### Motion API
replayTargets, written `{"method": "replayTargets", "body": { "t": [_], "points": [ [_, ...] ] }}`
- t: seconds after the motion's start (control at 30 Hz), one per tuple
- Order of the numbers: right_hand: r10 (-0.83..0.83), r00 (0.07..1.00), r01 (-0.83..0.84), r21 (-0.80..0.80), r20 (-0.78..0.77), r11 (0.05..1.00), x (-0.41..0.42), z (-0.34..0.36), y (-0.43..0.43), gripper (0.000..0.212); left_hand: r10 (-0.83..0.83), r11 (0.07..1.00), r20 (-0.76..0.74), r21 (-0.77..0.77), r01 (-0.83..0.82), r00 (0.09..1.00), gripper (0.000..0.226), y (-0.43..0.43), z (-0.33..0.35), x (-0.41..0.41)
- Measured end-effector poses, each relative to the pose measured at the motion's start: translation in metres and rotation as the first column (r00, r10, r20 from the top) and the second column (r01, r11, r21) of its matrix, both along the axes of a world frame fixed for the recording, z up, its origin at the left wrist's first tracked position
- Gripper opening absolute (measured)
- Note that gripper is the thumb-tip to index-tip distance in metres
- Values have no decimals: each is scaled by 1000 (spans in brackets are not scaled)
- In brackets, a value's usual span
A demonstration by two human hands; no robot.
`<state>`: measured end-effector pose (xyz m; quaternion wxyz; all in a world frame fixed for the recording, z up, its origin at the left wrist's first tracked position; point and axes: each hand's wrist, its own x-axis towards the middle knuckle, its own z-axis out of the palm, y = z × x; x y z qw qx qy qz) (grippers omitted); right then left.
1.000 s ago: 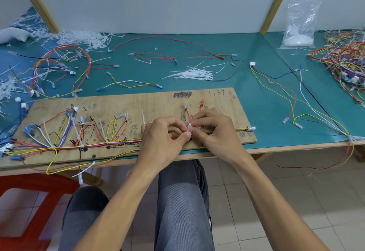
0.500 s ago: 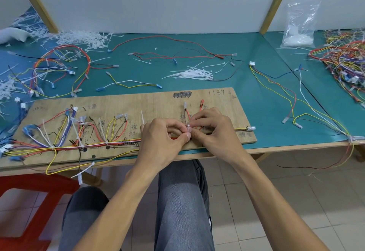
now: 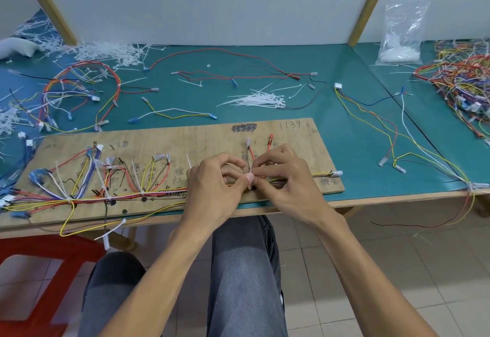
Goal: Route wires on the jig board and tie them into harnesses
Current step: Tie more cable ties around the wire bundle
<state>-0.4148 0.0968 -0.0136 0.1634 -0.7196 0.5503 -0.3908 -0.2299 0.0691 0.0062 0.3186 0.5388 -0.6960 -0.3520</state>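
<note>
A wooden jig board [image 3: 206, 135] lies at the table's front edge, marked with handwriting. A bundle of red, yellow, white and black wires [image 3: 132, 194] runs along its front part, with branches fanning up to small connectors. My left hand [image 3: 212, 190] and my right hand [image 3: 286, 185] meet over the bundle right of the board's middle. Their thumbs and fingertips pinch a small white cable tie [image 3: 250, 177] around the wires there. The bundle under my hands is hidden. A white tie tail [image 3: 188, 161] sticks up just left of my left hand.
A pile of loose white cable ties [image 3: 261, 99] lies behind the board. A finished harness [image 3: 79, 90] sits back left, loose wires [image 3: 397, 129] to the right, a wire heap [image 3: 461, 82] far right, a plastic bag [image 3: 401, 37] behind. A red stool [image 3: 39, 257] stands below left.
Both hands stay at the same spot on the bundle; the fingertips have only shifted slightly around the tie.
</note>
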Motion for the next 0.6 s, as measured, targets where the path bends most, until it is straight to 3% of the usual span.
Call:
{"method": "replayTargets", "body": {
  "t": [0.2, 0.47, 0.6],
  "points": [
    [20, 999, -20, 14, 31, 1000, 0, 1, 2, 11, -64, 998, 77, 1, 64, 995, 3, -7, 8, 2],
    [15, 999, -14, -22, 36, 1000, -3, -7, -4, 13, -119, 993, 182, 46, 113, 976, 12, -16, 21, -2],
    [-12, 999, 14, -37, 50, 999, -1, -7, -5, 13, -111, 990, 302, -48, 131, 947, 12, -24, 26, -7]
  ]
}}
